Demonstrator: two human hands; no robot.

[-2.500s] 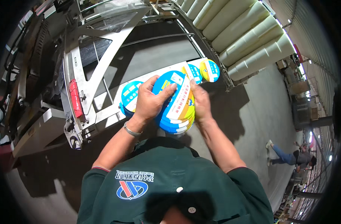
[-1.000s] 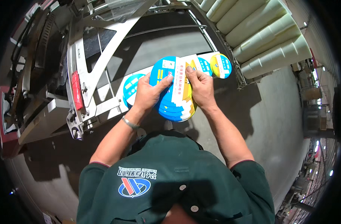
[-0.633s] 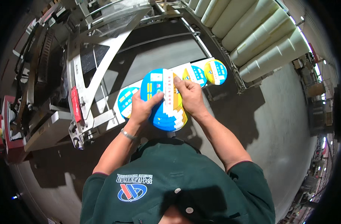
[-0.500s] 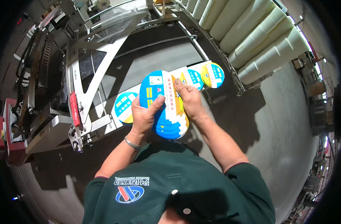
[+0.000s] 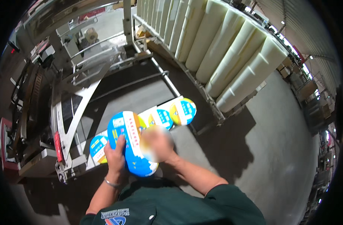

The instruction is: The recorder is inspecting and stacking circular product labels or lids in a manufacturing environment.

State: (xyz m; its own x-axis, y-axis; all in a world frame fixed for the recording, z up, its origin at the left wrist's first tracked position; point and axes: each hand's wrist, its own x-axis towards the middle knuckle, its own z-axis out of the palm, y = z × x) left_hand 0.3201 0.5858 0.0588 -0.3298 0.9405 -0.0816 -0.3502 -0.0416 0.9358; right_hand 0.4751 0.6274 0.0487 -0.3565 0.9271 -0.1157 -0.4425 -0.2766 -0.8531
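Note:
My left hand (image 5: 117, 155) is closed round the left side of a fanned stack of round printed discs (image 5: 122, 127), its thumb lying over the top face. The discs are blue with a white band and yellow parts, and they spread down toward my body. At the stack's right side is my right hand (image 5: 162, 144), its fingers blurred; whether they grip an edge cannot be made out. Beyond the stack, similar discs lie on a white strip: one pile (image 5: 99, 149) to the left, another (image 5: 162, 118) just past my right hand, and a third (image 5: 183, 111) farther right.
A metal machine frame (image 5: 79, 107) with a red handle (image 5: 58, 146) stands at the left. Tall whitish rolls (image 5: 250, 75) line up at the back right. Grey floor (image 5: 276, 150) stretches along the right side.
My view has shifted, so the hands and discs appear lower and farther left. The right hand has moved down along the stack's right side. The left hand keeps its hold.

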